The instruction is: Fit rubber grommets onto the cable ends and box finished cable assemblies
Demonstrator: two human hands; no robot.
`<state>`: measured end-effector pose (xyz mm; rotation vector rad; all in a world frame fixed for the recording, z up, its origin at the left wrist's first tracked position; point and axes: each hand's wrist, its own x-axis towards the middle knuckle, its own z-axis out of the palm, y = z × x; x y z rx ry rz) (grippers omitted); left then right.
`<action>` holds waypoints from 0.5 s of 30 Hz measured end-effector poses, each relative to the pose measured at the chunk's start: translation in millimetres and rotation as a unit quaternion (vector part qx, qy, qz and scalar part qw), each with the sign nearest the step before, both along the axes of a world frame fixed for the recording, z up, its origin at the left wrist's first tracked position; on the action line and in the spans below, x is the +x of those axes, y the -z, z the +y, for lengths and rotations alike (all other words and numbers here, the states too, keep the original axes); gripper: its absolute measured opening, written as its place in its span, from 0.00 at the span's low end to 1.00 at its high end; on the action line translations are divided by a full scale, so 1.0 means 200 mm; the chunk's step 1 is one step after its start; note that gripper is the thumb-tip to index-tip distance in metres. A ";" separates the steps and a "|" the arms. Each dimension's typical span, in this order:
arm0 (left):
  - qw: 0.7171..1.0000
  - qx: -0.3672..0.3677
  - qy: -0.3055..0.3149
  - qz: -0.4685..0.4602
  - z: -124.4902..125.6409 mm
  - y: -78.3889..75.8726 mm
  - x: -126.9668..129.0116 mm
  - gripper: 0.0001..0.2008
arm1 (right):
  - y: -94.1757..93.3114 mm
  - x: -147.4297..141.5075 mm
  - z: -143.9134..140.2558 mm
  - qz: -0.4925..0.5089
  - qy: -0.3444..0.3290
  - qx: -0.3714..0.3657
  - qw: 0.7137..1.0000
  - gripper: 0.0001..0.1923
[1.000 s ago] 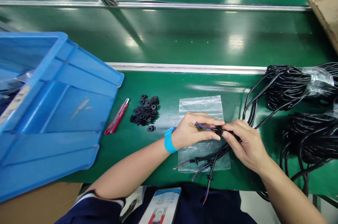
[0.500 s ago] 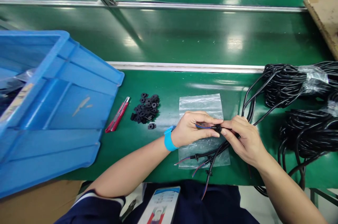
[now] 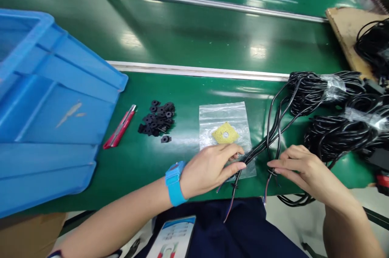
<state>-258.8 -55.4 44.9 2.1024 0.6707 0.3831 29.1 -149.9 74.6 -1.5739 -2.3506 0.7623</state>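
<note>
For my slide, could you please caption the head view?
Both hands, left hand and right hand, pinch black cables over a clear bag.

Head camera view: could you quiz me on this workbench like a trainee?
1. True or false: the yellow square pad lies on the clear plastic bag.
2. What lies between the blue bin and the pile of black rubber parts?
3. Which hand wears the blue wristband: A left hand, B right hand?

Key: 1 true. 2 the red utility knife. 3 A.
</note>
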 end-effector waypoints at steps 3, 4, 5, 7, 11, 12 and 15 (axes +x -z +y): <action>0.999 0.003 0.025 0.040 -0.03 0.00 0.08 0.18 | 0.04 -0.01 -0.05 -0.026 0.039 -0.010 0.999 0.17; 0.999 -0.006 0.024 0.042 -0.02 0.00 0.13 0.20 | 0.04 -0.01 -0.06 -0.021 0.058 -0.005 0.998 0.19; 0.999 -0.015 0.019 0.042 0.00 0.00 0.18 0.22 | 0.03 -0.02 -0.07 -0.011 0.082 0.008 0.997 0.19; 0.998 -0.011 -0.003 0.055 0.04 0.01 0.30 0.29 | 0.00 -0.02 -0.09 0.005 0.141 0.053 0.989 0.18; 0.984 0.088 -0.034 0.154 0.08 0.03 0.59 0.52 | -0.04 -0.02 -0.16 -0.013 0.233 0.154 0.960 0.12; 0.977 0.110 -0.027 0.181 0.07 0.03 0.65 0.57 | -0.04 -0.01 -0.20 -0.021 0.254 0.172 0.951 0.11; 0.962 0.135 0.019 0.238 0.03 0.04 0.76 0.65 | -0.03 0.01 -0.30 -0.040 0.323 0.196 0.925 0.10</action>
